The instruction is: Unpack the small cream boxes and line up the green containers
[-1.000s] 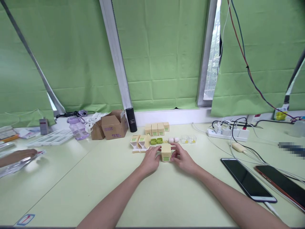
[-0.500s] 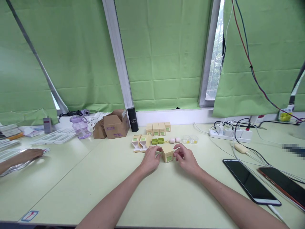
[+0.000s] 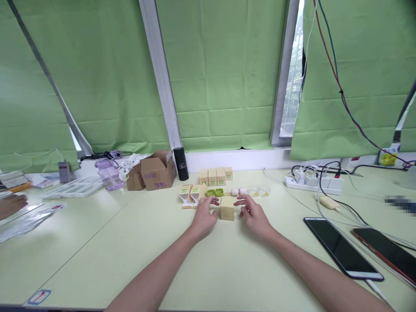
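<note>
A small cream cardboard box [image 3: 227, 209] stands on the pale green table between my two hands, a plain side facing me. My left hand [image 3: 204, 215] sits just left of it, fingers spread and slightly curled, holding nothing. My right hand [image 3: 254, 215] rests just right of it, fingers apart, also holding nothing. Neither hand grips the box. Behind it lie two green round cases [image 3: 215, 192], two pink-white caps [image 3: 238, 191] and two clear lids [image 3: 259, 190]. Two unfolded box blanks [image 3: 190, 195] lie to the left, and a row of several finished boxes [image 3: 215, 175] stands farther back.
Two phones [image 3: 341, 248] lie at the right, near a power strip [image 3: 313, 180] with tangled cables. A brown carton [image 3: 158, 174], a black cylinder [image 3: 181, 163] and a purple bottle [image 3: 109, 173] stand at the back left. Another person's hand [image 3: 11, 203] is at the far left by plastic bags.
The box has been turned so its green label no longer faces me. Both my hands have let go of it. The other person's hand has drawn back to the left.
</note>
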{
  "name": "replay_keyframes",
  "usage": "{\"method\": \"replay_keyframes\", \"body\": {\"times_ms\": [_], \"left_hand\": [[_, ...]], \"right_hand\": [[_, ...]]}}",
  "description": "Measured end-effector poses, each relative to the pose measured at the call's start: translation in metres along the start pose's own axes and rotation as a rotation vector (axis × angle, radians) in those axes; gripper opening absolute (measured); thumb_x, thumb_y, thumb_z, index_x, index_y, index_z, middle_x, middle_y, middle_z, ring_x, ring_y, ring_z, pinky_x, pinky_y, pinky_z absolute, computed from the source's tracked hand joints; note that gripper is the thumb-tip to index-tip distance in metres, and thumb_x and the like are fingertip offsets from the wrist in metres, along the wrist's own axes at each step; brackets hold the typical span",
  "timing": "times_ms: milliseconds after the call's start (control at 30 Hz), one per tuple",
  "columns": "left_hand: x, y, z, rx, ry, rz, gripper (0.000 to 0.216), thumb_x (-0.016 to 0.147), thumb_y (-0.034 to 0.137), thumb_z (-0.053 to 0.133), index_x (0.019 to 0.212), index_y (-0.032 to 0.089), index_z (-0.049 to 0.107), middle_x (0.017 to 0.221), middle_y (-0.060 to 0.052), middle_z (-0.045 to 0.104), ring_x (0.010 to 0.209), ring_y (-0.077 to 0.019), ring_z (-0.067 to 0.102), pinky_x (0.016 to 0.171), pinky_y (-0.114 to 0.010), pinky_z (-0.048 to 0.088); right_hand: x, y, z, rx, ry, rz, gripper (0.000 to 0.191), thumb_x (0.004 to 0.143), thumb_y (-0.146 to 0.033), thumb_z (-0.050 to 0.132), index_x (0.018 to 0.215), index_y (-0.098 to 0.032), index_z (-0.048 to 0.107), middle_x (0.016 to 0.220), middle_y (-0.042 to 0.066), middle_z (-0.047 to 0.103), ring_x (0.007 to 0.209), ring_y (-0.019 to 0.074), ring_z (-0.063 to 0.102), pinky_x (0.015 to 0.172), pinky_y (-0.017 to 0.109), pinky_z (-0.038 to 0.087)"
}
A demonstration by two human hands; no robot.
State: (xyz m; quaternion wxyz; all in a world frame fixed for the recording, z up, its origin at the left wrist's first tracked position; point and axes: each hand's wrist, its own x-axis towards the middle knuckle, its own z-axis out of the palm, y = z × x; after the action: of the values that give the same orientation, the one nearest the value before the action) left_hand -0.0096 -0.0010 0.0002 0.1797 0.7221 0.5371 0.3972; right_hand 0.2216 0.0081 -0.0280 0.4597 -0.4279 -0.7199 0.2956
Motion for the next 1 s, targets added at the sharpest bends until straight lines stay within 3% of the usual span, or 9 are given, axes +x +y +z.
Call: {"method": "replay_keyframes", "body": {"times_ms": [100, 200, 467, 700, 1000], "left_hand": [[-0.002, 0.003, 0.001, -0.085, -0.025, -0.030, 0.061, 0.078, 0.008, 0.065, 0.136, 0.025, 0.055, 0.129, -0.011, 0.062, 0.128, -0.0268, 0.058, 0.117, -0.046, 0.040], [-0.003, 0.004, 0.006, -0.097, -0.056, -0.050, 0.068, 0.079, 0.020, 0.074, 0.142, 0.024, 0.049, 0.134, -0.014, 0.059, 0.134, -0.0308, 0.055, 0.117, -0.050, 0.039], [0.000, 0.000, 0.021, -0.094, -0.024, -0.068, 0.057, 0.080, 0.024, 0.078, 0.132, 0.020, 0.056, 0.131, -0.015, 0.061, 0.126, -0.0289, 0.060, 0.112, -0.048, 0.044], [-0.002, 0.011, 0.020, -0.032, 0.037, -0.050, 0.045, 0.081, 0.027, 0.079, 0.120, 0.020, 0.058, 0.127, -0.011, 0.064, 0.124, -0.0293, 0.058, 0.106, -0.046, 0.046], [-0.008, 0.020, 0.011, 0.267, 0.238, 0.365, 0.049, 0.086, 0.026, 0.077, 0.127, 0.023, 0.049, 0.126, -0.010, 0.063, 0.120, -0.0302, 0.058, 0.103, -0.048, 0.044]], "right_hand": [[0.000, 0.001, 0.001, 0.027, -0.027, -0.004, 0.039, 0.091, -0.019, 0.041, 0.129, -0.028, 0.048, 0.125, 0.006, 0.072, 0.072, 0.0166, 0.069, 0.079, 0.038, 0.055], [0.001, 0.002, 0.002, 0.017, -0.007, -0.016, 0.042, 0.090, -0.018, 0.042, 0.130, -0.028, 0.048, 0.127, 0.006, 0.071, 0.074, 0.0168, 0.069, 0.079, 0.037, 0.055], [0.004, 0.001, 0.004, -0.064, 0.098, -0.042, 0.041, 0.090, -0.019, 0.045, 0.130, -0.026, 0.052, 0.120, 0.006, 0.069, 0.083, 0.0189, 0.067, 0.072, 0.034, 0.053], [0.001, -0.010, 0.004, -0.123, 0.135, -0.093, 0.034, 0.094, -0.025, 0.049, 0.128, -0.027, 0.053, 0.118, 0.006, 0.069, 0.090, 0.0217, 0.067, 0.072, 0.036, 0.054], [-0.008, -0.022, 0.005, -0.249, 0.201, -0.245, 0.037, 0.100, -0.037, 0.053, 0.134, -0.026, 0.049, 0.130, 0.012, 0.065, 0.106, 0.0276, 0.066, 0.084, 0.043, 0.056]]}}
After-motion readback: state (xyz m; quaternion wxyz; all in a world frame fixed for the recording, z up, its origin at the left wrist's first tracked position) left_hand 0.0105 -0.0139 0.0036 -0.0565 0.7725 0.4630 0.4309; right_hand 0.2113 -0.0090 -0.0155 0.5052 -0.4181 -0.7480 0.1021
